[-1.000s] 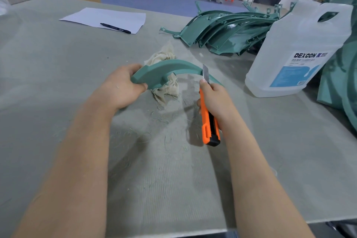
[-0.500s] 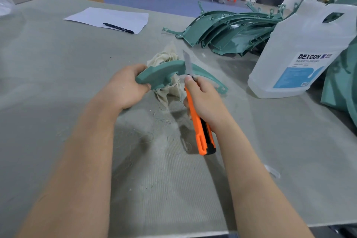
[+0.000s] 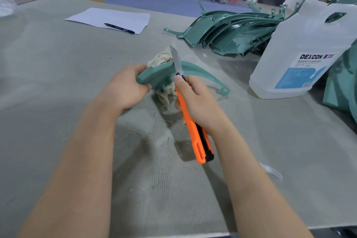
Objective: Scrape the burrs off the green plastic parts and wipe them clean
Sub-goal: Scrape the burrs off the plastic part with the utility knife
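Observation:
A curved green plastic part arches over the grey table in front of me. My left hand grips its wide left end. My right hand grips an orange utility knife, thumb near the blade's base. The bare blade crosses the part's upper edge near its middle. A beige rag lies crumpled under and behind the part. The part's thin right end rests near the table.
A pile of green plastic parts lies at the back right. A white DEXCON jug stands at the right, more green parts beyond it. Paper with a black pen lies back left. Thin shavings litter the table.
My right hand has slid the knife leftward along the part's edge, from its right portion to near the middle. My left hand keeps its hold on the part.

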`<state>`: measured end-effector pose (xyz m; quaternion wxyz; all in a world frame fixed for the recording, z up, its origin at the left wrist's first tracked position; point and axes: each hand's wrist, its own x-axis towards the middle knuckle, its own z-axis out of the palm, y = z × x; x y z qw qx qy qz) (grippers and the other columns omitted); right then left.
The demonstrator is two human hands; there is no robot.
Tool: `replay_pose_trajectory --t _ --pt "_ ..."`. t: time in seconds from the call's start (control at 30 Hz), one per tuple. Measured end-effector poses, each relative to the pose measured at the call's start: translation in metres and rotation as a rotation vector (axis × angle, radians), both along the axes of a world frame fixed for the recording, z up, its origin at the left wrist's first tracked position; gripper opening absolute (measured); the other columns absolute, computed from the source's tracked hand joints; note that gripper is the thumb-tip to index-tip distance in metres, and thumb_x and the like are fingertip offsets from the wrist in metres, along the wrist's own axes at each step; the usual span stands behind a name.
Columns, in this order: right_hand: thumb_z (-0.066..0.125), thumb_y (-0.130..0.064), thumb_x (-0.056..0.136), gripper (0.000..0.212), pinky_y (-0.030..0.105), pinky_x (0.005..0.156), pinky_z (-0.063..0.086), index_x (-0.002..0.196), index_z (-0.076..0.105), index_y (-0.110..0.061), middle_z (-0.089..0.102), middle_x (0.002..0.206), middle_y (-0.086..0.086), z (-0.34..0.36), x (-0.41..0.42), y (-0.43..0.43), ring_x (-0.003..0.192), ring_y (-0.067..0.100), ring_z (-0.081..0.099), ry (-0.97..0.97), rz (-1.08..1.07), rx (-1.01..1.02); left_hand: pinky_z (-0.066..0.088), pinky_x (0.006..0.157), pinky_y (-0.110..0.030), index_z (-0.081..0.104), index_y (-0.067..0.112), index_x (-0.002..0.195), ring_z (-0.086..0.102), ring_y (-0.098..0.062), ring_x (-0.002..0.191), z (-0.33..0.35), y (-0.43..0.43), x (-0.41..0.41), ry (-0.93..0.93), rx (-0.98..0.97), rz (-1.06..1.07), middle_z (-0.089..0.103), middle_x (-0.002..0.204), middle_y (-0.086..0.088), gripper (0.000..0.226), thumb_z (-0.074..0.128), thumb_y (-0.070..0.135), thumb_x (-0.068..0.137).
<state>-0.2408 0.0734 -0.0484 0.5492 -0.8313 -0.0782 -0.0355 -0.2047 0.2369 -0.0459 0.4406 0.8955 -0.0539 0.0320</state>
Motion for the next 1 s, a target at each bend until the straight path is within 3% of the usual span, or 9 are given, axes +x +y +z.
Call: replay_pose_trajectory --t 0.13,0.23,0.3,0.37,0.5,0.6,0.67,0.83,1.0 --pt "0.045 -0.031 0.102 0.029 0.027 0.040 0.042 0.080 0.041 -0.013 0.048 0.054 -0.002 0.002 -0.010 0.014 0.042 0.015 0.046 -0.050 0.166 0.048 0.039 0.064 -0.029 0.059 0.017 0.097 0.052 -0.024 0.076 0.001 -0.002 0.000 0.012 -0.001 0.009 0.063 0.090 -0.017 0.013 0.058 0.006 0.091" --pt "0.046 -0.029 0.102 0.027 0.025 0.039 0.039 0.081 0.042 -0.011 0.049 0.052 -0.002 0.004 -0.015 0.014 0.039 0.015 0.044 -0.065 0.258 0.060 0.040 0.071 -0.027 0.059 0.020 0.103 0.055 -0.021 0.085 0.001 -0.004 0.001 0.028 -0.052 0.019 0.063 0.096 -0.010 0.017 0.058 0.007 0.092" --pt "0.047 -0.028 0.101 0.027 0.025 0.039 0.039 0.083 0.044 -0.008 0.049 0.055 0.003 0.006 -0.013 0.010 0.038 0.014 0.044 -0.076 0.205 0.103 0.041 0.073 -0.030 0.059 0.019 0.101 0.054 -0.022 0.084 0.001 -0.004 0.000 0.014 -0.052 0.004 0.062 0.094 -0.012 0.018 0.057 0.004 0.091" --pt "0.048 -0.032 0.100 0.028 0.026 0.043 0.042 0.083 0.047 -0.010 0.050 0.059 0.005 0.006 -0.006 0.002 0.042 0.014 0.046 -0.059 0.044 0.128 0.038 0.067 -0.029 0.057 0.022 0.092 0.052 -0.023 0.078 0.000 -0.003 -0.001 0.002 -0.037 -0.002 0.059 0.086 -0.012 0.019 0.056 0.002 0.090" --pt "0.046 -0.042 0.098 0.033 0.042 0.069 0.048 0.076 0.044 -0.018 0.051 0.069 0.003 -0.002 0.010 -0.018 0.065 0.022 0.051 0.063 -0.234 0.023 0.035 0.065 -0.028 0.057 0.024 0.089 0.050 -0.024 0.075 -0.001 -0.002 0.000 0.007 -0.038 0.006 0.058 0.080 -0.007 0.021 0.055 0.003 0.090" --pt "0.045 -0.043 0.098 0.034 0.049 0.073 0.052 0.075 0.042 -0.019 0.050 0.070 0.004 -0.004 0.011 -0.019 0.067 0.024 0.051 0.095 -0.236 0.001 0.037 0.070 -0.030 0.060 0.022 0.093 0.052 -0.025 0.079 -0.001 -0.002 0.000 0.007 -0.037 0.003 0.061 0.086 -0.011 0.019 0.056 0.004 0.090" --pt "0.045 -0.043 0.099 0.035 0.052 0.075 0.053 0.073 0.041 -0.019 0.050 0.070 0.004 -0.003 0.009 -0.014 0.068 0.024 0.052 0.079 -0.201 -0.015 0.036 0.069 -0.030 0.057 0.024 0.086 0.051 -0.025 0.077 -0.002 -0.001 0.000 0.008 -0.040 0.006 0.058 0.081 -0.008 0.021 0.056 0.004 0.090" --pt "0.045 -0.040 0.100 0.034 0.046 0.068 0.051 0.076 0.043 -0.017 0.049 0.065 0.002 -0.001 0.004 -0.005 0.060 0.018 0.049 0.038 -0.114 -0.012 0.034 0.061 -0.028 0.052 0.027 0.072 0.048 -0.023 0.071 -0.003 0.000 0.002 0.004 -0.027 0.031 0.052 0.071 -0.001 0.029 0.058 0.004 0.088" --pt "0.044 -0.038 0.101 0.032 0.040 0.063 0.047 0.077 0.043 -0.017 0.049 0.062 0.000 0.000 0.002 -0.006 0.055 0.015 0.047 0.024 -0.080 -0.015 0.035 0.063 -0.029 0.052 0.030 0.073 0.048 -0.026 0.070 -0.004 0.002 0.003 0.009 -0.029 0.019 0.052 0.072 -0.003 0.030 0.058 0.005 0.089"
